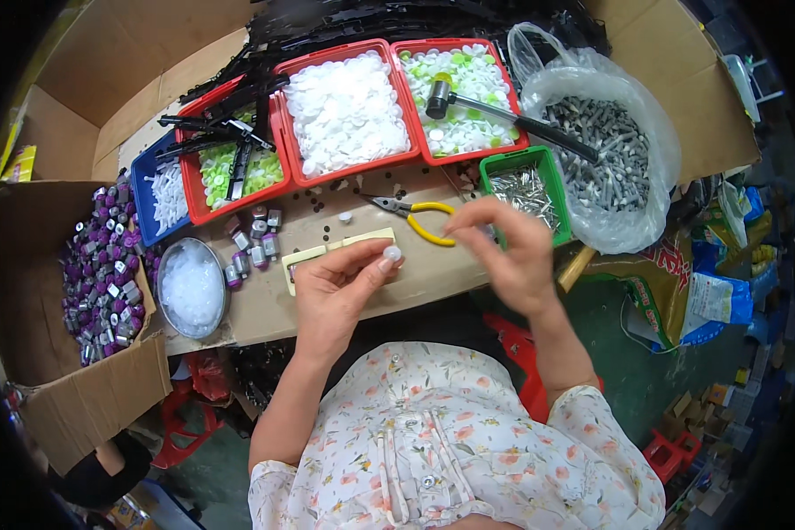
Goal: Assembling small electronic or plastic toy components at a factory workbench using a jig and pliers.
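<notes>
My left hand is closed at the near edge of the workbench, pinching a small white round plastic cap between thumb and fingertips. Behind and under those fingers lies a cream plastic strip, partly hidden by the hand. Raised in front of the green bin of metal pins is my right hand, slightly blurred. Its thumb and forefinger are bent together; what they hold, if anything, is too small to make out. Yellow-handled pliers lie just beyond it. A loose white cap rests near them.
Red bins hold white caps and green-white caps; a hammer lies across the right one. At right is a bag of grey plugs. Left are a blue bin, a round dish and a carton of purple-grey parts.
</notes>
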`<state>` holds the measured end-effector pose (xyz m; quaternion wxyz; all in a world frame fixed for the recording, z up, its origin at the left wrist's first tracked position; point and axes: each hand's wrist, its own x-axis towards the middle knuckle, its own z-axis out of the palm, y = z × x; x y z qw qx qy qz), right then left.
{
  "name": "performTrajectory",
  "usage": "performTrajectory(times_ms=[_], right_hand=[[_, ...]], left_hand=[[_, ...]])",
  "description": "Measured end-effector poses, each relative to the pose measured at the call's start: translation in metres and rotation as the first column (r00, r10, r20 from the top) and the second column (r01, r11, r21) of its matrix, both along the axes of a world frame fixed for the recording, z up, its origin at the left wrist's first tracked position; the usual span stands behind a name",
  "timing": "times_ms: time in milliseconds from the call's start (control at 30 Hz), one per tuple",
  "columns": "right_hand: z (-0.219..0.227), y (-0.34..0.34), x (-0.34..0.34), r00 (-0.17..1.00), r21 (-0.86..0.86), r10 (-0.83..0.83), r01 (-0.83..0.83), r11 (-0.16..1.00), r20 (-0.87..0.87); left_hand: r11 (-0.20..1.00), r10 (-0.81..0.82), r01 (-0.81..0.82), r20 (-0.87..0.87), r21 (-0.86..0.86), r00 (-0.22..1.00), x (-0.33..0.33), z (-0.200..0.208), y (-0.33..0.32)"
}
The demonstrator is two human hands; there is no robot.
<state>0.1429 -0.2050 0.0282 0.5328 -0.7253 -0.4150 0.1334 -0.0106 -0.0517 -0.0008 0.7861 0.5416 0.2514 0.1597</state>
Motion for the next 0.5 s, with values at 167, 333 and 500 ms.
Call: performTrajectory(times_ms=[167, 333, 500], right_hand=[[-0.01, 0.03, -0.024, 0.983, 0.125, 0.118, -0.137, 0.983, 0.143], [-0.011, 0.038, -0.033, 0.956, 0.102, 0.122, -0.154, 0.983, 0.267], [-0.009, 0.042, -0.037, 0.944, 0.091, 0.122, -0.156, 0.984, 0.308]], left_hand=[[1.0, 0.021, -0.02, 0.023, -0.024, 1.0, -0.003, 0.001, -0.003], [0.996, 0.039, -0.034, 0.056, -0.078, 0.998, -0.009, 0.001, 0.0], [0.996, 0.045, -0.039, 0.065, -0.081, 0.997, -0.011, 0.005, 0.003]])
